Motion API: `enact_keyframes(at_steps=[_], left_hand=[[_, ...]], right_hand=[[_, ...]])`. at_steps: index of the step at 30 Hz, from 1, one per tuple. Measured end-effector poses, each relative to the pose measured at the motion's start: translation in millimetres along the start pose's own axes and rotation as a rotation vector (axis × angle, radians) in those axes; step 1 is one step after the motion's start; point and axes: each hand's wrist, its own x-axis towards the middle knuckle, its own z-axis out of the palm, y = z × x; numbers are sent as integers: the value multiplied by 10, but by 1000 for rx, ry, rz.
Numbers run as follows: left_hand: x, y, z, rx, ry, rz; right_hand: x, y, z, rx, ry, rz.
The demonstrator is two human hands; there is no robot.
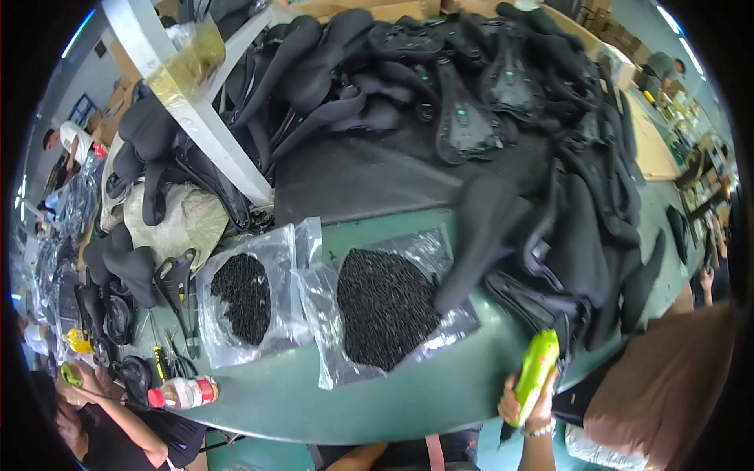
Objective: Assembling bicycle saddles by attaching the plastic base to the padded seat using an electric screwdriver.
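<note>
We held the lime-green power screwdriver [536, 366] clenched in our right hand [528, 408] at the green table's [369, 400] near edge; our left hand was out of view. Keeping its tip low suited reaching the screw bags [381, 306], then saddles [487, 235] beyond.

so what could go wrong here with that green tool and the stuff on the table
The right hand holds the green power tool right at the table edge, so a slip could drop it. The two open bags of small black parts lie close by; a bump might scatter them. The tall pile of black saddles leans over the nearer bag and could slide onto it. The left hand is not clearly in view.
</note>
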Motion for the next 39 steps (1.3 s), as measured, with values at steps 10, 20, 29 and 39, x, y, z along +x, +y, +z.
enact_keyframes(at_steps=[10, 20, 29, 39], left_hand=[[-158, 120, -196, -211, 45, 68], [-820, 584, -731, -252, 346, 61], [-1467, 1407, -783, -170, 602, 127], [-3175, 1765, -2740, -82, 1324, 100]], right_hand=[[-109, -59, -92, 222, 172, 175], [-99, -110, -187, 113, 82, 167], [84, 102, 176, -282, -26, -40], [-71, 194, 956, -306, -313, -219]])
